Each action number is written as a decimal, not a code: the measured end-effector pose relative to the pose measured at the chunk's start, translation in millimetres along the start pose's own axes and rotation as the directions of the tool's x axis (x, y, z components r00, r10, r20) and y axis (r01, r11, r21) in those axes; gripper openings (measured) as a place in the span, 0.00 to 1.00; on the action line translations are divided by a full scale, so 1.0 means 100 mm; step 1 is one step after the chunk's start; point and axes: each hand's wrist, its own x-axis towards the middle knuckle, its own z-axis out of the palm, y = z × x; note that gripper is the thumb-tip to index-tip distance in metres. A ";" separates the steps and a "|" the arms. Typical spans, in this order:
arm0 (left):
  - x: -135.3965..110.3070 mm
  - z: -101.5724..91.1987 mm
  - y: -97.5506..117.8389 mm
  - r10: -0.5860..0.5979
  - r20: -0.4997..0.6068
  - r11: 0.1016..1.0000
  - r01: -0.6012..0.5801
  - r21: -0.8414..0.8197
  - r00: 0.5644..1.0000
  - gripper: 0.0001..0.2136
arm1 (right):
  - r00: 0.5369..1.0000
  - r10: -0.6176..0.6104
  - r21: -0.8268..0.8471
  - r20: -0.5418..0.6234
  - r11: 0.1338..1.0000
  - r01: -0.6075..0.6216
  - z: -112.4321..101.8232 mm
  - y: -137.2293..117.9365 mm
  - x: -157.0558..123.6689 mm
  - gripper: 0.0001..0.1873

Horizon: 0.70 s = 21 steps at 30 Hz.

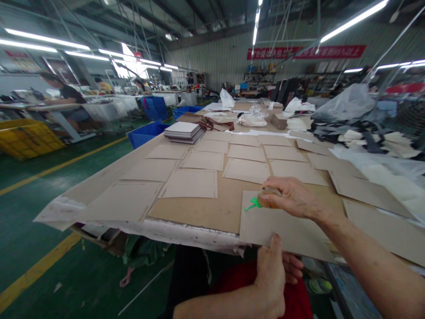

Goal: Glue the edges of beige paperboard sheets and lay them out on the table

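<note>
My right hand is wrapped round a small squeeze bottle with a bright green nozzle. The bottle is tilted, and its tip points down at the upper left part of a beige rectangular sheet. That sheet lies at the table's near edge and overhangs it slightly. My left hand grips the sheet's near edge, thumb on top and fingers below. Beside it, another beige sheet lies flat, one of several set out in rows.
A stack of pale panels stands on the table's far left, by brown straps. Plastic bags and dark fabric pieces crowd the right side. Blue bins stand beyond the left edge. A person sits farther left.
</note>
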 end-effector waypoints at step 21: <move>0.08 -0.07 -0.08 0.056 0.035 0.998 -0.057 0.033 0.998 0.34 | 0.988 0.095 -0.190 -0.119 0.975 -0.116 -0.12 0.30 0.22 0.09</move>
